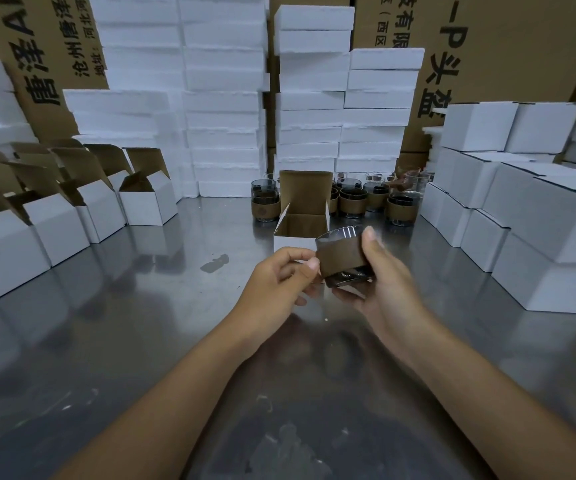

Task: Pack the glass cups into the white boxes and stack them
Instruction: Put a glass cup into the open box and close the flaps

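In the centre of the frame the glass cup (340, 252) is gripped, tilted, by the curled right hand (380, 282), just before the open white box (291, 242), whose near wall is held by the curled left hand (279, 275). If the cup is lowered tilted, it could be caught on the rim. Other cups (352, 199) stand close behind. Bare table (175, 306) is seen lower left.
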### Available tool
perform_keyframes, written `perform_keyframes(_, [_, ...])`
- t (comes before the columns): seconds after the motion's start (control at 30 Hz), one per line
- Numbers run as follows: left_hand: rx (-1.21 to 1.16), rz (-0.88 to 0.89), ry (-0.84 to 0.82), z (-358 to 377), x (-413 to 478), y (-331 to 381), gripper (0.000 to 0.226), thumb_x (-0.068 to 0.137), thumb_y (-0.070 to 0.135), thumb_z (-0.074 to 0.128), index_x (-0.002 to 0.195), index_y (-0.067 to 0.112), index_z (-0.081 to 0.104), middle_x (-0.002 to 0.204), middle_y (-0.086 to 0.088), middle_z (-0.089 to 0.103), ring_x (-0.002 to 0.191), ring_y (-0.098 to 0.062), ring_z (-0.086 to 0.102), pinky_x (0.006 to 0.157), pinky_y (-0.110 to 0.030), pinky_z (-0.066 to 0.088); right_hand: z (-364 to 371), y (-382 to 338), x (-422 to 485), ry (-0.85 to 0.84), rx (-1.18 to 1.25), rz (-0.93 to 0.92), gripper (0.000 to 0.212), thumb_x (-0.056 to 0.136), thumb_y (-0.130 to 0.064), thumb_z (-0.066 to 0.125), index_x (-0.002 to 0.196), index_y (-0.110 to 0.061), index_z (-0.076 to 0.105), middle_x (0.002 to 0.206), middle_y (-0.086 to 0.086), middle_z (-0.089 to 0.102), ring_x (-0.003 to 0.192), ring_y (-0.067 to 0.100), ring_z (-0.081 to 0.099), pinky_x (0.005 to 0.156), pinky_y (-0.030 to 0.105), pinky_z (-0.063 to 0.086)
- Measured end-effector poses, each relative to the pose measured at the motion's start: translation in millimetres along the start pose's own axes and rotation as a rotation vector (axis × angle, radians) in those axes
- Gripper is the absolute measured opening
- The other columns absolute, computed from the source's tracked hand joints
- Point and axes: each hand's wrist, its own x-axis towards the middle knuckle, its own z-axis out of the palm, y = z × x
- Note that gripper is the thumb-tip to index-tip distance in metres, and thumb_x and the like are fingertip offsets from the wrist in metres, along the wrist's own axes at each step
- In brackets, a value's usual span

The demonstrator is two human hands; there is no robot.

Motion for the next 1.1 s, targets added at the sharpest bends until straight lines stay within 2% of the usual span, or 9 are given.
perform_keyframes(0.1, [0.001,-0.019,-0.020,1,0,2,0.020,0.097,0.019,0.046,0.110,0.024,0.062,0.080,0.011,0.071,0.073,-0.007,0.067,0.070,-0.022,0.053,1,1,-4,0.021,-0.077,-0.094,0.069,0.060,-0.057,0.062,0.114,-0.015,0.059,0.104,0.007,0.070,0.091,0.015,0.069,0.065,0.022,0.053])
perform_keyframes(0.23, [-0.009,-0.051,-0.079,2,-1,3,0.027,0.098,0.011,0.043,0.105,0.025,0.064,0.091,0.002,0.070,0.077,-0.011,0.067,0.076,-0.028,0.051,1,4,-5,0.043,-0.199,-0.212,0.071,0.053,-0.056,0.069,0.113,-0.019,0.059,0.101,-0.001,0.070,0.095,0.012,0.067,0.083,0.027,0.054])
perform_keyframes(0.33, [0.010,-0.066,-0.123,3,-1,2,0.025,0.098,0.012,0.043,0.102,0.021,0.066,0.089,0.001,0.069,0.083,-0.014,0.067,0.078,-0.029,0.050,1,7,-6,0.079,-0.313,-0.342,0.056,0.059,-0.047,0.075,0.108,-0.029,0.055,0.099,-0.010,0.064,0.085,-0.007,0.062,0.069,0.008,0.048])
perform_keyframes(0.43, [0.034,-0.057,-0.133,2,0,0,0.025,0.099,0.015,0.042,0.101,0.023,0.065,0.083,0.007,0.070,0.085,-0.014,0.067,0.079,-0.031,0.051,0,10,-6,0.098,-0.447,-0.422,0.053,0.066,-0.036,0.080,0.108,-0.038,0.048,0.115,-0.002,0.054,0.098,0.004,0.059,0.074,0.014,0.049])
perform_keyframes(0.63, [0.057,-0.058,-0.119,2,-1,2,0.027,0.099,0.012,0.040,0.105,0.022,0.064,0.087,0.005,0.071,0.085,-0.015,0.068,0.083,-0.035,0.052,-2,10,-7,0.118,-0.518,-0.500,0.060,0.060,-0.040,0.078,0.110,-0.037,0.045,0.109,-0.015,0.043,0.096,-0.014,0.047,0.068,0.004,0.044])
perform_keyframes(0.77, [0.038,-0.073,-0.136,2,-2,3,0.031,0.096,0.005,0.040,0.118,0.019,0.058,0.095,-0.004,0.072,0.087,-0.021,0.070,0.084,-0.032,0.053,-1,9,-7,0.099,-0.488,-0.486,0.057,0.058,-0.041,0.077,0.106,-0.039,0.045,0.109,-0.014,0.047,0.094,-0.013,0.049,0.071,0.007,0.046])
perform_keyframes(0.87, [0.039,-0.039,-0.118,3,-2,5,0.034,0.095,0.006,0.045,0.122,0.026,0.054,0.098,-0.006,0.072,0.084,-0.019,0.071,0.082,-0.028,0.055,-3,9,-6,0.089,-0.474,-0.475,0.059,0.062,-0.037,0.079,0.109,-0.036,0.045,0.108,-0.016,0.049,0.100,-0.005,0.052,0.075,0.012,0.048])
perform_keyframes(0.97, [0.039,0.021,-0.074,2,-4,5,0.036,0.096,0.009,0.048,0.125,0.032,0.051,0.099,-0.003,0.072,0.086,-0.015,0.070,0.083,-0.026,0.055,-5,8,-6,0.065,-0.520,-0.477,0.065,0.060,-0.040,0.080,0.114,-0.037,0.044,0.111,-0.021,0.047,0.105,-0.006,0.049,0.077,0.006,0.045])
perform_keyframes(1.1, [0.027,0.082,-0.016,0,-4,6,0.042,0.094,0.006,0.051,0.111,0.044,0.052,0.103,0.004,0.071,0.092,-0.008,0.067,0.076,-0.019,0.054,-7,7,-5,0.030,-0.610,-0.524,0.065,0.061,-0.038,0.082,0.116,-0.036,0.046,0.114,-0.023,0.046,0.108,-0.012,0.046,0.083,0.001,0.036])
